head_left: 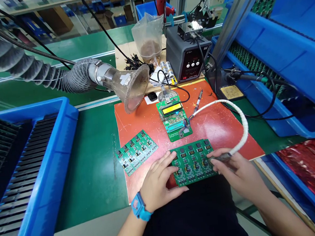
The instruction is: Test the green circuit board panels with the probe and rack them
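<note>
A green circuit board panel [190, 166] with several repeated sections and small digit displays lies at the front of the red mat. My left hand [158, 181] grips it by the left side, fingers on top and thumb along the lower edge. In my right hand [238, 171] is a dark probe [221, 157], pinched between thumb and fingers at the panel's right end; its tip is hidden by my fingers. A white wrapped cable [243, 118] loops from the probe to a green programmer board [174, 125] with a lit yellow screen [171, 109]. A second panel [137, 151] lies to the left.
A fume extraction funnel [133, 87] overhangs the mat [143, 119]. Behind stand a grey soldering station [187, 53] and a plastic bag [148, 35]. Blue bins [63, 140] flank both sides. A pen-like tool [199, 100] and a sponge [232, 92] lie right.
</note>
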The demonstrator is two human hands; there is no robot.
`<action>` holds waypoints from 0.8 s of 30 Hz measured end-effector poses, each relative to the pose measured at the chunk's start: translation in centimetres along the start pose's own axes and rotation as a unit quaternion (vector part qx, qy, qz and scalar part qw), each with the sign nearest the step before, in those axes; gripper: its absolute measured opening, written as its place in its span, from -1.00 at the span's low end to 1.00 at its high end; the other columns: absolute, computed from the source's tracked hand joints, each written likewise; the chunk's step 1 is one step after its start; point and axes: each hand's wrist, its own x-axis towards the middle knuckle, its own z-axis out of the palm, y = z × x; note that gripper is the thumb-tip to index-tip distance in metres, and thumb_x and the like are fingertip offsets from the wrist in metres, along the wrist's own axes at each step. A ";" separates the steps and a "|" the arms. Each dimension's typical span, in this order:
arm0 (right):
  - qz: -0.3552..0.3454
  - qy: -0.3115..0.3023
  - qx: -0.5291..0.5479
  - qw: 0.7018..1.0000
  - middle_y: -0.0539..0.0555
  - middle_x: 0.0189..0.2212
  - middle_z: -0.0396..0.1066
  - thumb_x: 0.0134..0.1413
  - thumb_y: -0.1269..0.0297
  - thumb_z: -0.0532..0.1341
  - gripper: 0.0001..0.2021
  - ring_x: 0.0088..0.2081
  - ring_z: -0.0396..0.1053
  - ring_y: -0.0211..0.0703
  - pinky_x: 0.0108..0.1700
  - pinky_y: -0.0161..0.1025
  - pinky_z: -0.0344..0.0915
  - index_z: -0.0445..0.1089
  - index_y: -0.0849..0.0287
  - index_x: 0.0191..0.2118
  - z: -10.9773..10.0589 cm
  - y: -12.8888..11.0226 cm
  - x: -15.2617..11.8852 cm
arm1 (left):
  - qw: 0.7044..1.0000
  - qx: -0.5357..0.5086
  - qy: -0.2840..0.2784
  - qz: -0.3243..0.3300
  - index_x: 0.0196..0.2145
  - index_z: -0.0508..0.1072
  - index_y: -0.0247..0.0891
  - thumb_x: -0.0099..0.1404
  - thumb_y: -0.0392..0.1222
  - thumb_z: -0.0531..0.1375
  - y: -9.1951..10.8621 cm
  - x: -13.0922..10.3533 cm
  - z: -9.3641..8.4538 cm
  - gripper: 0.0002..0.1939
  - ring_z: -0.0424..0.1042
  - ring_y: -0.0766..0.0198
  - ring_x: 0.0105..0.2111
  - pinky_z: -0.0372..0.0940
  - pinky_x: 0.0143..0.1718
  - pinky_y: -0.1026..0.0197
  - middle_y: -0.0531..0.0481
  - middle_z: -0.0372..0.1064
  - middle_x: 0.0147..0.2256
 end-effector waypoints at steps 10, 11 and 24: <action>0.002 0.002 0.002 1.000 0.10 -0.21 0.46 0.27 0.12 0.19 -0.82 -0.40 0.43 -0.21 -0.39 -0.31 0.44 0.32 0.08 -0.12 0.1 -0.2 0.1 | 1.000 -0.002 0.002 -0.001 -0.05 0.31 -0.26 0.24 0.14 0.26 0.1 0.0 -0.1 -0.52 0.24 -0.08 0.21 0.35 0.07 -0.13 -0.36 0.27 0.16; 0.001 0.004 0.004 1.000 0.10 -0.21 0.46 0.27 0.12 0.19 -0.82 -0.40 0.43 -0.21 -0.39 -0.30 0.44 0.32 0.09 -0.13 0.1 -0.3 0.1 | 1.000 -0.002 0.002 -0.001 -0.05 0.31 -0.26 0.24 0.14 0.26 0.1 0.0 -0.1 -0.51 0.24 -0.08 0.21 0.35 0.06 -0.13 -0.36 0.27 0.16; 0.008 0.022 0.048 0.999 0.09 -0.26 0.48 0.20 0.15 0.25 -0.82 -0.43 0.43 -0.23 -0.40 -0.32 0.44 0.37 0.11 -0.16 0.2 -0.8 0.0 | 1.000 -0.012 -0.003 -0.001 -0.06 0.32 -0.27 0.20 0.10 0.30 0.0 0.0 0.0 -0.50 0.22 -0.09 0.23 0.32 0.10 -0.14 -0.37 0.25 0.18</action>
